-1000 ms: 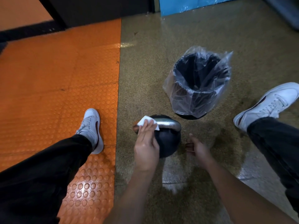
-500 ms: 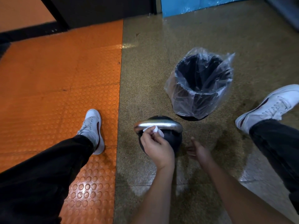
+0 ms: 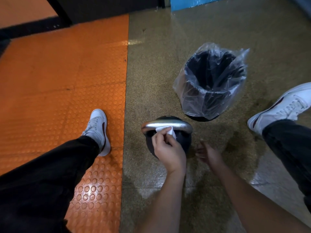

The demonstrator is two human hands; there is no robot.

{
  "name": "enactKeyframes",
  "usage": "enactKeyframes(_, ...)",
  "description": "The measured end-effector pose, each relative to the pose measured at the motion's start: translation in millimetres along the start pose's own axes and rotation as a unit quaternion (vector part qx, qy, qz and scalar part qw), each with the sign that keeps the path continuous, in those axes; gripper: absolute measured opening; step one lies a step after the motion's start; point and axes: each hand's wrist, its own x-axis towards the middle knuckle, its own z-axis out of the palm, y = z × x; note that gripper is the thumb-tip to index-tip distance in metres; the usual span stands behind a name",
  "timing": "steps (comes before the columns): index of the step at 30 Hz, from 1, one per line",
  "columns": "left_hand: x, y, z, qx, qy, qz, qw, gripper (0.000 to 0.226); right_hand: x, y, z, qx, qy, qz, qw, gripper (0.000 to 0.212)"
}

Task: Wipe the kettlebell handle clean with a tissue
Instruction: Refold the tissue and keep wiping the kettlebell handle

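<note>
A black kettlebell (image 3: 185, 140) stands on the speckled floor, its silver handle (image 3: 178, 124) running left to right across the top. My left hand (image 3: 168, 150) pinches a white tissue (image 3: 165, 129) and presses it against the near side of the handle, a little left of its middle. This hand hides much of the ball. My right hand (image 3: 209, 154) hovers just right of the kettlebell, low near the floor, fingers loosely apart and holding nothing.
A black bin (image 3: 212, 84) lined with a clear plastic bag stands just behind and right of the kettlebell. My white shoes sit at the left (image 3: 98, 130) on the orange studded mat (image 3: 58, 81) and at the far right (image 3: 284, 106).
My left hand came off the top left end of the handle and down to its near side, then slid the tissue slightly right along it. The right hand barely moved.
</note>
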Motion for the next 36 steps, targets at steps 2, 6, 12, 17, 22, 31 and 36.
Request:
enactKeyframes(2,8.4,-8.5,-0.7,0.008,0.026,-0.025,0.999,0.029,-0.9,1.7,-1.9,-0.024,-0.003,-0.009,1.0,0.04)
enactKeyframes(6,14.8,-7.8,-5.0,-0.002,0.033,-0.024,0.999,0.025,2.5,7.2,-3.4,-0.034,-0.003,-0.016,0.999,0.049)
enactKeyframes(12,2.1,-0.3,0.9,-0.007,0.003,-0.031,0.999,0.026,8.4,8.4,-3.0,-0.026,-0.006,-0.004,1.0,0.046)
enactKeyframes(17,6.1,2.7,1.3,-0.028,0.041,-0.051,0.997,0.025,8.8,8.9,-3.8,-0.015,-0.002,-0.001,1.0,0.045)
enactKeyframes(22,1.0,1.8,0.2,-0.02,0.007,-0.05,0.999,0.025,13.4,13.0,-4.0,-0.016,-0.002,-0.002,1.0,0.046)
enactKeyframes(31,-2.7,2.8,-0.8,-0.027,-0.031,-0.024,0.999,0.021,9.2,6.1,-4.2,0.006,-0.006,0.0,1.0,0.04)
enactKeyframes(36,15.0,-0.2,-1.2,-0.005,0.019,-0.074,0.997,0.021,12.8,15.3,-3.4,-0.031,-0.005,-0.014,0.999,0.044)
